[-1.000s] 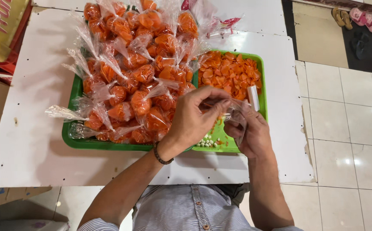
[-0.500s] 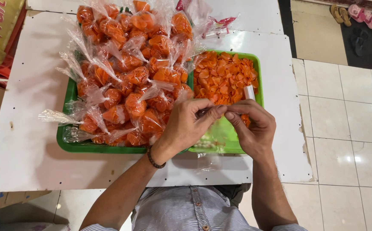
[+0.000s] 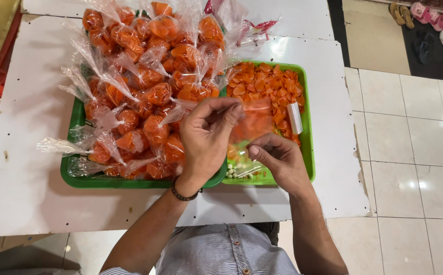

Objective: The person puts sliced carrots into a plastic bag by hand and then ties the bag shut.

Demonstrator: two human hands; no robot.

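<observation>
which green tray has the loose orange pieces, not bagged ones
The right green tray, holding loose orange slices. The left green tray is heaped with tied clear bags.

Much of the left tray is buried under the heaped bags, so its floor cannot be seen. The bag between the hands is blurred, and its contents cannot be made out. Part of the right tray is covered by the left hand and right hand. The small pale beads near the tray's front are too small to identify. The counter is cut off at the left edge, and the shoes at the top edge.
</observation>
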